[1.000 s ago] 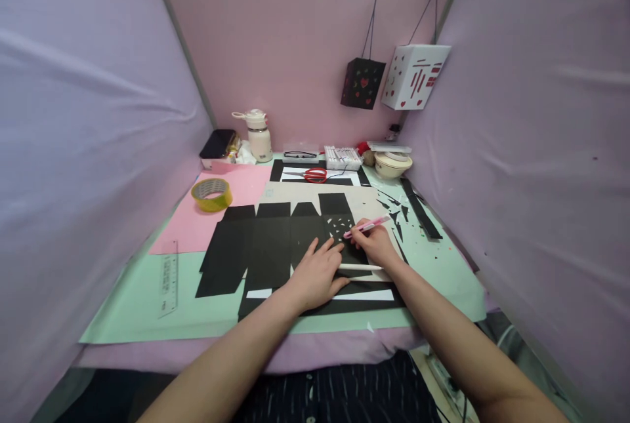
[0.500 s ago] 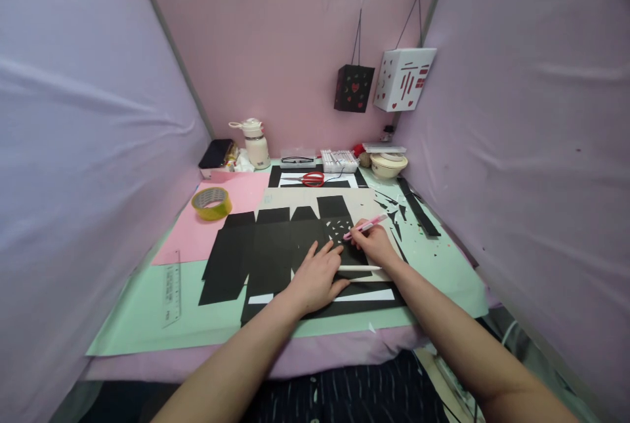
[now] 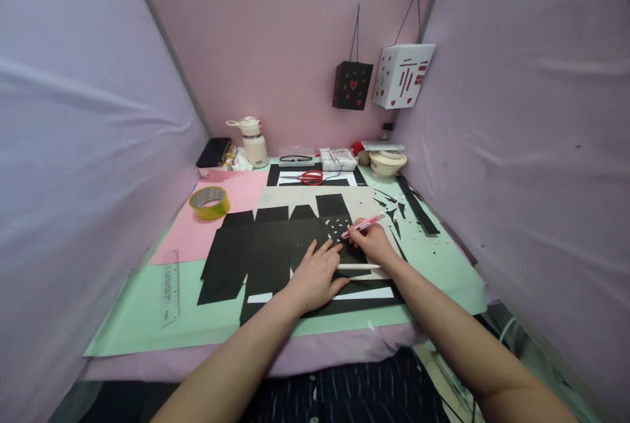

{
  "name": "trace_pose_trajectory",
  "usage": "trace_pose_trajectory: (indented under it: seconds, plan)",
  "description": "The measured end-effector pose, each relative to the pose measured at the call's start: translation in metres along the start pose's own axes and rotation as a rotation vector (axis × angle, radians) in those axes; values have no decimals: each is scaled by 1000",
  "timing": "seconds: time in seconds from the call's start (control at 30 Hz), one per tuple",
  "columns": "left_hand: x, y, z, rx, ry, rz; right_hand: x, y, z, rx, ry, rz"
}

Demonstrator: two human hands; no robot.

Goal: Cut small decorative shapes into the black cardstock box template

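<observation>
A black paper cutout (image 3: 266,249) of joined panels lies flat on a beige sheet (image 3: 367,199) over the green mat (image 3: 138,315). My left hand (image 3: 317,273) rests flat on the black paper, fingers spread. My right hand (image 3: 377,244) grips a pink craft knife (image 3: 363,225), its tip at the panel with several small cut-out holes (image 3: 338,226). A white pencil (image 3: 358,267) lies between my hands on the paper.
A yellow tape roll (image 3: 210,202) sits on pink paper (image 3: 197,229); a clear ruler (image 3: 170,286) lies at the left. Red scissors (image 3: 310,178), a marker box (image 3: 337,159), a bowl (image 3: 388,163) and a flask (image 3: 255,142) stand at the back. Black scraps (image 3: 398,213) lie at the right. Two paper lanterns (image 3: 401,75) hang above.
Both hands stay in place on the black paper. Only the camera view has shifted slightly, raising and turning a little to the right.
</observation>
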State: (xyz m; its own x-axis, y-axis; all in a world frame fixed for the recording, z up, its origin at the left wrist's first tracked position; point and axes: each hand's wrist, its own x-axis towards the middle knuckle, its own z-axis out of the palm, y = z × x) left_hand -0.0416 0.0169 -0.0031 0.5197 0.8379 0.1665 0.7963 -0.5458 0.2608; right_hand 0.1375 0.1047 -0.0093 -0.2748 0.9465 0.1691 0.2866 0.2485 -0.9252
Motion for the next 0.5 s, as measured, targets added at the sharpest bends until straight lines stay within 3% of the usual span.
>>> trace_pose_trajectory:
  seconds: [0.5]
  plan:
    - [0, 0, 0, -6, 1, 6, 2, 1, -1, 94, 51, 13]
